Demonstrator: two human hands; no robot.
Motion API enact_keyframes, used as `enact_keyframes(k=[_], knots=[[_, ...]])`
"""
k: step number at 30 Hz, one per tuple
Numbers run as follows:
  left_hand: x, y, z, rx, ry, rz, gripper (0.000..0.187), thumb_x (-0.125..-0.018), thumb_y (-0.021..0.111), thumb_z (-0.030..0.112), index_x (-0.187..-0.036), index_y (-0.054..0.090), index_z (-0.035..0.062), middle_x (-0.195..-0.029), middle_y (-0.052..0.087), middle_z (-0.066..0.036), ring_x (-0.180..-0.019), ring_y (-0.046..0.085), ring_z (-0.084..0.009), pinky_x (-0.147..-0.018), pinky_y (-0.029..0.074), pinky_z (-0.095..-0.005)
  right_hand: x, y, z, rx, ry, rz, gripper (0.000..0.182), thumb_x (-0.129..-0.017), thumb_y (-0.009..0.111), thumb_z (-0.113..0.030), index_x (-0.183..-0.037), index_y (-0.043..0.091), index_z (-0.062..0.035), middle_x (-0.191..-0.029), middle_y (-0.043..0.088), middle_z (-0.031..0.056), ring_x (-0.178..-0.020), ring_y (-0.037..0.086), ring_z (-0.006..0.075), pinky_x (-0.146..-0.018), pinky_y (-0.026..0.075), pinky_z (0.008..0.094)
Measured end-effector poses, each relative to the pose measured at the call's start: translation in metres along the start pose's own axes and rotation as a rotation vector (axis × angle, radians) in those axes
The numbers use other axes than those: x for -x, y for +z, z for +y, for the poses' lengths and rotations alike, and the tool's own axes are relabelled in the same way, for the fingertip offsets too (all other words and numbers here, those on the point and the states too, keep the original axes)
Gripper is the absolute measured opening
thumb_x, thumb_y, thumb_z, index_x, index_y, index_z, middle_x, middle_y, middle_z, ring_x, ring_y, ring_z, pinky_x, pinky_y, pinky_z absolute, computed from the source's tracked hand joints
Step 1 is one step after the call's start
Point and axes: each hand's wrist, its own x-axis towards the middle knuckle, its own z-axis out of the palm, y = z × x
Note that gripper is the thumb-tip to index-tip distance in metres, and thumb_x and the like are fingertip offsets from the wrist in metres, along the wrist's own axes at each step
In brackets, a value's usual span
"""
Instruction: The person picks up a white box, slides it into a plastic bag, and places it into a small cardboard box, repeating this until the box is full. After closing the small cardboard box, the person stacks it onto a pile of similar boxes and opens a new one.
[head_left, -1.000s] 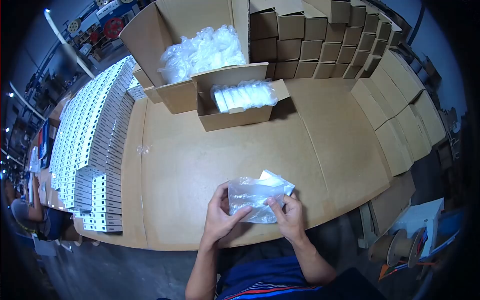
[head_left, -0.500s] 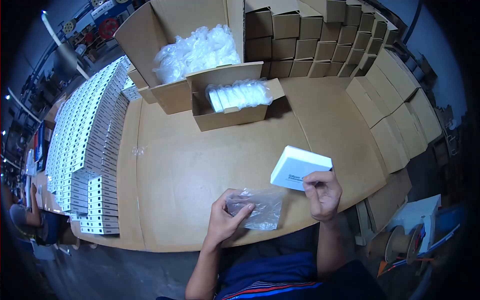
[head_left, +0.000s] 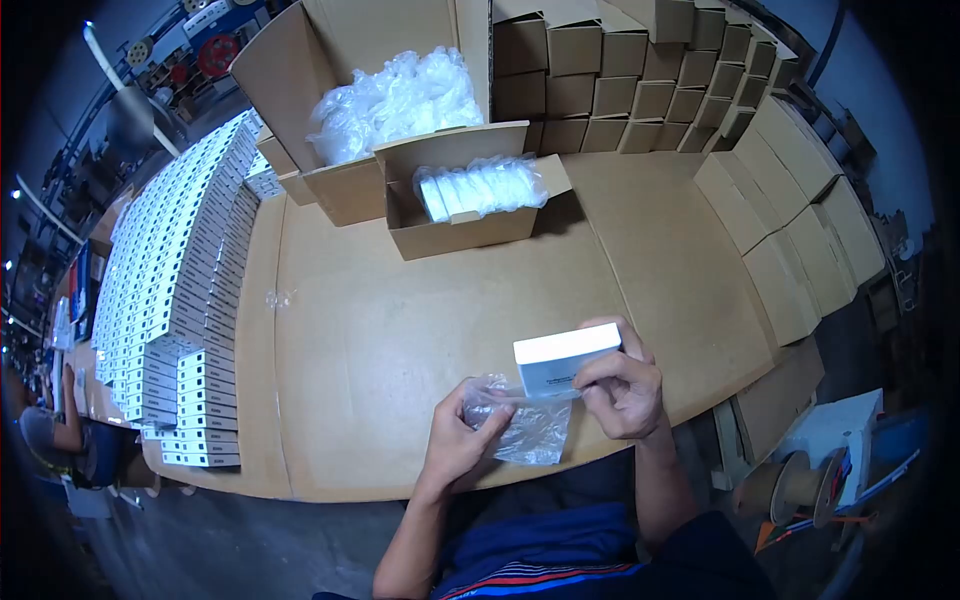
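Pinched in my left hand (head_left: pixel 463 436) is a clear plastic bag (head_left: pixel 533 436), spread out above the table's near edge. My right hand (head_left: pixel 622 388) grips a small white box (head_left: pixel 566 358) with dark print on its front face. The box stands upright, its lower edge right at the mouth of the bag. Right fingers also meet the bag's upper right corner. Further back, an open cardboard carton (head_left: pixel 460 238) holds a row of white boxes in plastic bags (head_left: pixel 482 189).
A larger carton (head_left: pixel 345 196) full of clear bags (head_left: pixel 400 105) stands behind. Stacked white boxes (head_left: pixel 170 280) line the left side. Brown cartons (head_left: pixel 625 90) rise at the back, with more (head_left: pixel 790 230) on the right. Another person (head_left: pixel 65 430) is at far left.
My right hand has brought the white box left and down to the bag's mouth and tilted it upright. My left hand keeps hold of the bag, nearly in place.
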Motion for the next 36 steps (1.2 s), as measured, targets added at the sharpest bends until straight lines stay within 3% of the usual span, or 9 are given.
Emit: enact_keyframes(k=[3,4,7,9,11,17,24,33,36], knots=[[0.0,0.001,0.006,-0.015,-0.143,-0.009,0.022,-0.095,0.074,0.01,-0.113,0.067,-0.0017,-0.095,0.07,-0.002,-0.085,0.063,-0.0068,-0.074,0.052,-0.0248,-0.004,0.007,-0.004,0.023,0.027,-0.037,0.031,-0.069,0.087,-0.003,-0.093,0.068,-0.0077,-0.118,0.058,0.0188,-0.1,0.066,0.0283,-0.081,0.055,0.0356],[0.0,0.001,0.005,-0.017,-0.123,-0.01,0.022,-0.096,0.074,0.01,-0.114,0.068,-0.0018,-0.095,0.07,-0.002,-0.085,0.063,-0.0071,-0.075,0.053,-0.0253,-0.004,0.008,-0.002,0.092,0.0,-0.077,0.045,-0.063,0.098,-0.016,-0.095,0.068,-0.0097,-0.122,0.056,0.0157,-0.101,0.065,0.0263,-0.081,0.056,0.0349],[0.0,0.003,0.004,-0.006,-0.068,0.004,0.023,-0.095,0.075,0.012,-0.113,0.068,-0.0016,-0.094,0.07,-0.002,-0.084,0.062,-0.0075,-0.074,0.052,-0.0259,0.001,0.017,0.004,0.139,0.008,-0.092,0.045,-0.063,0.099,-0.016,-0.095,0.067,-0.0097,-0.122,0.057,0.0134,-0.101,0.065,0.0253,-0.081,0.056,0.0346],[0.0,0.004,0.004,0.023,-0.042,0.019,0.025,-0.093,0.079,0.014,-0.109,0.068,-0.0011,-0.091,0.069,-0.001,-0.078,0.06,-0.0071,-0.069,0.05,-0.0249,0.0,0.023,0.009,0.14,0.015,-0.071,0.038,-0.069,0.094,-0.01,-0.095,0.067,-0.0089,-0.12,0.057,0.0133,-0.1,0.065,0.0249,-0.08,0.056,0.035],[0.003,0.0,0.004,-0.073,0.008,-0.013,0.029,-0.092,0.079,0.013,-0.114,0.068,-0.0019,-0.097,0.071,-0.004,-0.086,0.063,-0.0093,-0.077,0.052,-0.0268,0.0,0.027,0.013,0.173,0.034,-0.045,0.034,-0.071,0.09,-0.006,-0.095,0.066,-0.008,-0.116,0.059,0.0132,-0.097,0.065,0.0239,-0.078,0.055,0.0353],[0.005,-0.001,-0.004,-0.097,-0.035,-0.046,0.033,-0.089,0.081,0.013,-0.115,0.068,-0.003,-0.101,0.074,-0.007,-0.092,0.066,-0.0117,-0.083,0.054,-0.0293,-0.001,0.027,0.018,-0.046,0.403,0.055,0.027,-0.079,0.078,0.008,-0.097,0.061,-0.0013,-0.111,0.055,0.0108,-0.098,0.058,0.0171,-0.095,0.043,0.0283],[0.001,-0.003,-0.016,-0.194,-0.062,-0.092,0.035,-0.088,0.082,0.013,-0.116,0.067,-0.0038,-0.102,0.074,-0.007,-0.092,0.067,-0.0126,-0.083,0.055,-0.0301,-0.008,0.023,0.012,-0.274,0.552,-0.062,0.023,-0.096,0.061,0.007,-0.119,0.064,0.005,-0.111,0.055,0.0084,-0.103,0.06,0.0147,-0.093,0.048,0.0281],[-0.001,-0.002,-0.015,-0.048,0.02,-0.106,0.055,-0.085,0.083,0.009,-0.132,0.058,-0.0053,-0.116,0.072,-0.012,-0.104,0.067,-0.0161,-0.093,0.054,-0.0325,-0.013,0.029,0.012,-0.431,0.684,-0.02,0.029,-0.1,0.054,0.008,-0.128,0.059,0.0063,-0.119,0.063,0.0125,-0.113,0.063,0.0138,-0.094,0.053,0.0272],[0.001,-0.006,-0.021,0.006,0.005,-0.128,0.053,-0.095,0.075,0.015,-0.139,0.052,-0.0047,-0.123,0.068,-0.011,-0.108,0.066,-0.0161,-0.095,0.053,-0.0324,-0.007,0.028,0.024,-0.435,0.668,-0.044,0.03,-0.1,0.055,0.005,-0.13,0.057,0.0056,-0.114,0.068,0.0109,-0.105,0.066,0.0135,-0.088,0.056,0.0268]])
